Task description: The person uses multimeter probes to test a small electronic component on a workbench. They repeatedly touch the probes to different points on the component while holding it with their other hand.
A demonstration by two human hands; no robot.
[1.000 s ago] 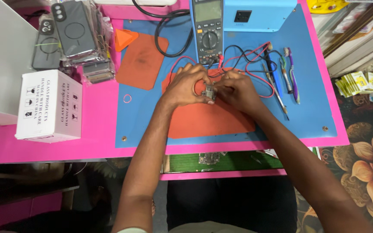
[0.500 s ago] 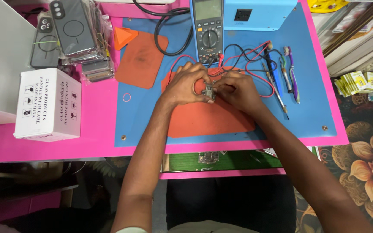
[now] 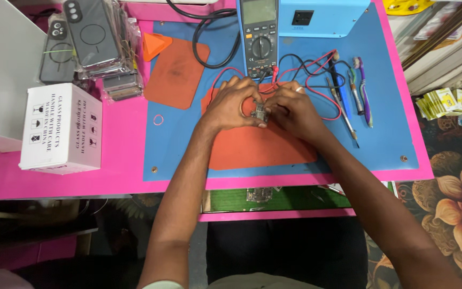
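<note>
The left hand [image 3: 232, 105] and right hand [image 3: 291, 109] meet fingertip to fingertip, both pinching a small metal part [image 3: 259, 112] between them, just above an orange mat [image 3: 263, 147]. A multimeter [image 3: 259, 37] stands just beyond the hands on the counter [image 3: 124, 160].

To my left a white printed box [image 3: 61, 128]; ahead, my meter's grey screen [image 3: 259, 10]; wrapped phone cases [image 3: 94, 37].

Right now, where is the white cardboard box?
In the head view the white cardboard box lies at the left on the pink table, below the stack of phone cases.
</note>
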